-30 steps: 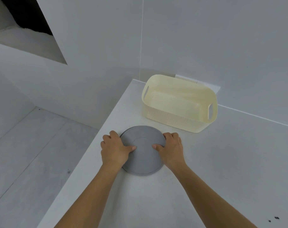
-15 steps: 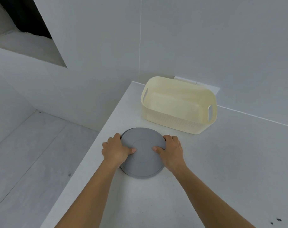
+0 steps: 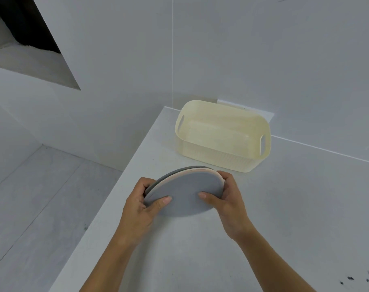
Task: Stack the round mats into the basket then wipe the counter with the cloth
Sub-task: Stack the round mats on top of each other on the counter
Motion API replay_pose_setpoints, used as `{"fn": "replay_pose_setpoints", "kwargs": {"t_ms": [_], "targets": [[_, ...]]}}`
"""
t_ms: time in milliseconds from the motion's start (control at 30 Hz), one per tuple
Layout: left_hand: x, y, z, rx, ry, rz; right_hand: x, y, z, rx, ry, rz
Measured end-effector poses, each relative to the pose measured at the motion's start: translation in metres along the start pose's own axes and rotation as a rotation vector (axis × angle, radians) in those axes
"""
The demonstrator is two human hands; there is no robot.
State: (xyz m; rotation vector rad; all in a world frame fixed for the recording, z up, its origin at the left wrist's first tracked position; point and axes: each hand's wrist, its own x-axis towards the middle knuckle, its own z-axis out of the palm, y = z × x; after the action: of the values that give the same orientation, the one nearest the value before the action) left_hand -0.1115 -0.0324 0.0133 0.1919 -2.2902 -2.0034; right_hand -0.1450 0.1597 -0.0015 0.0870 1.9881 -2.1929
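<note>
While both hands grip it: the stack of round mats [image 3: 184, 191] is held between the left hand [image 3: 140, 207] and the right hand [image 3: 226, 197], tilted so its far edge stands higher than its near edge.

Stack make-up: a grey mat faces the camera; behind it the rims of a pale pink mat and a darker grey mat show along the upper edge. How many mats there are in all cannot be told.

Left hand: clamped on the stack's left edge, thumb pressed flat on the grey face, fingers curled behind the rim.

Right hand: clamped on the stack's right edge, thumb on the grey face, fingers wrapped around the back.

Contact with counter: the near edge of the stack looks just above or barely touching the white counter [image 3: 284, 207]; which one cannot be told.

Basket [image 3: 222, 134]: cream plastic, rectangular with rounded corners and a slot handle at each end, standing on the counter beyond the stack, close to the wall [image 3: 263, 60]; nothing visible inside it.

Stack and basket: apart, the basket just beyond the stack's far edge.

Counter surface: small dark specks [image 3: 360, 279] lie at the lower right, well apart from the hands.

Floor [image 3: 31, 197]: grey tiles, seen below the counter's left edge.
</note>
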Motion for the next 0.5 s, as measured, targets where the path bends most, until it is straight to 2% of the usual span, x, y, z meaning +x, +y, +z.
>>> {"fn": "replay_pose_setpoints", "kwargs": {"t_ms": [133,300,500], "targets": [[0.002,0.006,0.001,-0.014,-0.007,0.045,-0.003,-0.012,-0.003,-0.092,0.005,-0.164],[0.002,-0.006,0.007,-0.033,-0.009,-0.017,-0.005,-0.005,0.003,-0.146,0.034,-0.111],[0.003,-0.012,0.007,-0.092,0.033,-0.072,-0.01,-0.004,0.008,-0.234,0.064,-0.147]]}}
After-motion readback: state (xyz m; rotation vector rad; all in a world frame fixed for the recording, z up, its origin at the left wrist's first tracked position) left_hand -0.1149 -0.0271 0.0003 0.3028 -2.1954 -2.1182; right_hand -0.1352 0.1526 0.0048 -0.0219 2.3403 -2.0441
